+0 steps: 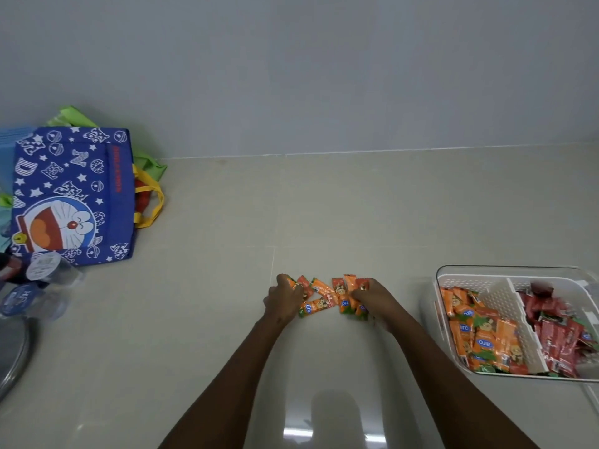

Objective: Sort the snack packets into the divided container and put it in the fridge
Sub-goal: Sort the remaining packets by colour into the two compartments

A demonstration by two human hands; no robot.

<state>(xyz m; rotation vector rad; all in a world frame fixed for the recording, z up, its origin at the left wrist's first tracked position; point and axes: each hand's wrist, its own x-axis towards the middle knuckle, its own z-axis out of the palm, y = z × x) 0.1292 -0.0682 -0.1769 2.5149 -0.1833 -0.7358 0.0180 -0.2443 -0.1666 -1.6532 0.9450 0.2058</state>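
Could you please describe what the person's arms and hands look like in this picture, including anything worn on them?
Both forearms are bare up to the frame edge, with no sleeves showing. The left hand and right hand have no gloves, and no watch, bracelet or ring is visible.

orange snack packets [327, 294] in loose heap on floor, some overlapping. clear divided container [453, 277] well right of heap: left compartment holds orange packets [479, 335], right compartment holds red packets [557, 328]. white perforated divider [515, 315] between.

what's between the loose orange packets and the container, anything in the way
Nothing visible. The orange packets lie bunched between both hands, and only bare counter separates them from the container to their right. Its orange compartment, the near side, is open on top.
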